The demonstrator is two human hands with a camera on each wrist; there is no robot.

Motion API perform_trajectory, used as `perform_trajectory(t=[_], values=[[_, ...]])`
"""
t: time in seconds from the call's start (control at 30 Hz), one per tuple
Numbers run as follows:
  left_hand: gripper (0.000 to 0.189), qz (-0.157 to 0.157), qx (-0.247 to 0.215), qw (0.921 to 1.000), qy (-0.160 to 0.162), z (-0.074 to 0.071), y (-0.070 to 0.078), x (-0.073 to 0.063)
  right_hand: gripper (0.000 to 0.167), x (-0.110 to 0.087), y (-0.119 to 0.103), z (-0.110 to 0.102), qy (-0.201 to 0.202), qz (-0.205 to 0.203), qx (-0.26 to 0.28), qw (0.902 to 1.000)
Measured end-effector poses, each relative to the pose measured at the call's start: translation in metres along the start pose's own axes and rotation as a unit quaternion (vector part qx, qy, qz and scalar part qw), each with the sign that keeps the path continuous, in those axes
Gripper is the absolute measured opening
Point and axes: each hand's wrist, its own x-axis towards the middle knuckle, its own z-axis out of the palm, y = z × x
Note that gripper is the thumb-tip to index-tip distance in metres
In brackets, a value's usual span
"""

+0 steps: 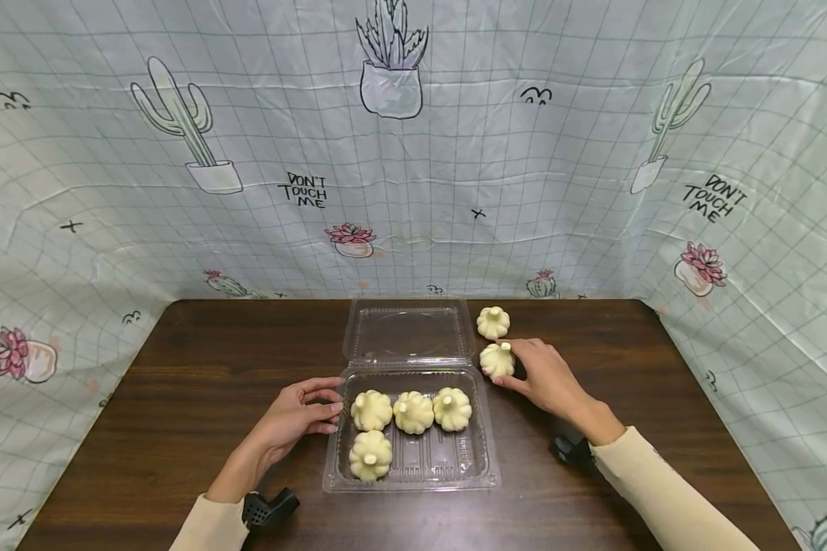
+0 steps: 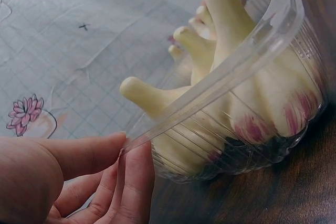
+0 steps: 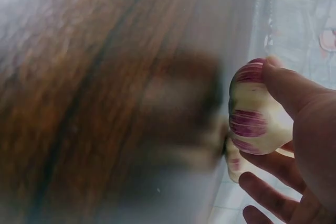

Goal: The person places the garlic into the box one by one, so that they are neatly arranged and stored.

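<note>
My left hand (image 1: 302,417) pinches the left rim of a clear plastic clamshell box (image 1: 448,486) between thumb and fingertips, as the left wrist view shows. Several pale garlic bulbs (image 1: 413,412) sit in the box: three along the back row and one at the front left. Purple streaks mark their lower sides (image 2: 252,127). To the right of the box, my right hand (image 1: 547,376) holds another garlic bulb (image 3: 249,114) between thumb and fingers. Whether that bulb touches the table cannot be told.
One loose garlic bulb (image 1: 492,323) lies just behind the right hand, beside the raised clear lid (image 1: 413,337). The dark wooden table (image 1: 200,383) meets a white checked curtain (image 1: 413,191) with cactus prints at the back and sides.
</note>
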Motion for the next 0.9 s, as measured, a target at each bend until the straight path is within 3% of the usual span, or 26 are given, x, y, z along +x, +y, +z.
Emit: perform_trajectory(t=[0.47,0.9], values=[[0.058,-0.006,-0.004,1.0,-0.003,0.002,0.001,0.0,0.061,-0.017,-0.007,-0.03,0.04,-0.017,-0.013,0.999],[0.057,-0.013,0.001,0.9999,0.005,0.004,0.003,0.0,0.066,-0.023,-0.027,-0.054,0.099,-0.107,-0.022,0.989]])
